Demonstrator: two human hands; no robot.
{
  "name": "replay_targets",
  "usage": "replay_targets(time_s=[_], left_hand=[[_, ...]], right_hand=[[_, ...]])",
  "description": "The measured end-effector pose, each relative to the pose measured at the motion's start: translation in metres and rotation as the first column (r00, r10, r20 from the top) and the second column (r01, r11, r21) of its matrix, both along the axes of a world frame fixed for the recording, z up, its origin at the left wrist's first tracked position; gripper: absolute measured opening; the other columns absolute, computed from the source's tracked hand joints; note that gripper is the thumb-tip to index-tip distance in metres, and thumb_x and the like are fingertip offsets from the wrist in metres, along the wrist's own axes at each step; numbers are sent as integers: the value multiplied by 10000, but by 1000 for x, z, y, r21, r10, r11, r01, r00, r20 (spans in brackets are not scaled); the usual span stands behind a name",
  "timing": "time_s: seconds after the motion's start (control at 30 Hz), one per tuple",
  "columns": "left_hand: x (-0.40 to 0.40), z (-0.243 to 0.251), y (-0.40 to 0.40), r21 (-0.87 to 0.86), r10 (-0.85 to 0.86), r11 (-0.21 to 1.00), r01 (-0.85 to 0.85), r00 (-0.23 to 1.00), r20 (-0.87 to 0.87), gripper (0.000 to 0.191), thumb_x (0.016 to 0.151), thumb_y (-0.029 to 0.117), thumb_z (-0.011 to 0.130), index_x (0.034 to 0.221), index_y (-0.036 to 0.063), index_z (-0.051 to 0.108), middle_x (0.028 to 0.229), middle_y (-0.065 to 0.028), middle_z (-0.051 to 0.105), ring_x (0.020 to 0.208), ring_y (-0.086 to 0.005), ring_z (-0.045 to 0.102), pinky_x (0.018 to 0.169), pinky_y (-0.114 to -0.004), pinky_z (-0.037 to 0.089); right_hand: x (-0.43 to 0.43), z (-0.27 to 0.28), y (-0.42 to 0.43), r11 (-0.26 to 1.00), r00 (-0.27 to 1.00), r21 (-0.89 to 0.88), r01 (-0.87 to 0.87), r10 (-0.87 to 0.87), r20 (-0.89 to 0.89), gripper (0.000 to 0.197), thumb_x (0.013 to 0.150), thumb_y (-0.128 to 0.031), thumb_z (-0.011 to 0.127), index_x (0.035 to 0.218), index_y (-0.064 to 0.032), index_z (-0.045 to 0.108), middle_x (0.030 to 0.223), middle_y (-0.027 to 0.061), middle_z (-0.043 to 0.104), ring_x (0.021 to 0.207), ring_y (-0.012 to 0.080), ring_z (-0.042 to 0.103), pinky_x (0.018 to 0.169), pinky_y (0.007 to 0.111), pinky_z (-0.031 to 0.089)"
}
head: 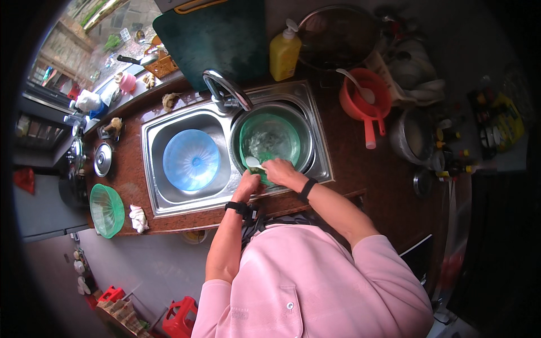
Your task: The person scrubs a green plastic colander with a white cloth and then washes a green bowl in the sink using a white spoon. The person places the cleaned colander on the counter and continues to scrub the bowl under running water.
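Observation:
My right hand (280, 171) is closed around the handle of a white spoon (254, 162), whose bowl points left. Close beside it, my left hand (248, 186) has its fingers curled at the near rim of a green plastic basin (291, 131); whether they grip anything is hidden. Water glints inside this basin, which sits within a larger metal basin (310, 145) in the right sink bowl. A blue translucent plastic bowl (192, 160) lies in the left bowl of the steel sink (158, 203). Over the right side arches the chrome faucet (228, 86).
On the left counter are a green plastic basket (106, 210), a white cloth (138, 219) and a metal lid (102, 159). A yellow pump bottle (285, 55) stands behind the sink, near a dark green cutting board (211, 46). Red plastic dippers (359, 101) and a metal pot (412, 135) occupy the right side.

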State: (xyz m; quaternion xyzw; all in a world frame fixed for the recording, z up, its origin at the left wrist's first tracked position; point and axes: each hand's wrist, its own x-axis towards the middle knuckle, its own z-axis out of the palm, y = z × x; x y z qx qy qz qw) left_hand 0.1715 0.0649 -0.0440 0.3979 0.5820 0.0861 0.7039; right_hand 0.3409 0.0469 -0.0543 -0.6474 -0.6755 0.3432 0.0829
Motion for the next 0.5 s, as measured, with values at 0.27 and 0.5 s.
replay_targets(time_s=[0.27, 0.5], left_hand=[[-4, -2, 4, 39, -78, 996, 79, 996, -32, 358, 936, 78, 445, 1293, 55, 457, 797, -151, 697, 593, -233, 677, 506, -349, 530], [-8, -32, -3, 218, -28, 975, 35, 999, -32, 381, 923, 36, 444, 1296, 12, 365, 823, -209, 668, 591, -303, 686, 504, -407, 550]], right_hand=[[48, -10, 1, 977, 942, 212, -11, -61, 331, 175, 849, -101, 599, 798, -41, 754, 820, 211, 741, 818, 373, 748, 720, 481, 581], [58, -26, 10, 979, 915, 195, 63, -134, 381, 205, 874, -112, 588, 858, -35, 777, 865, 202, 760, 846, 341, 762, 748, 455, 593]])
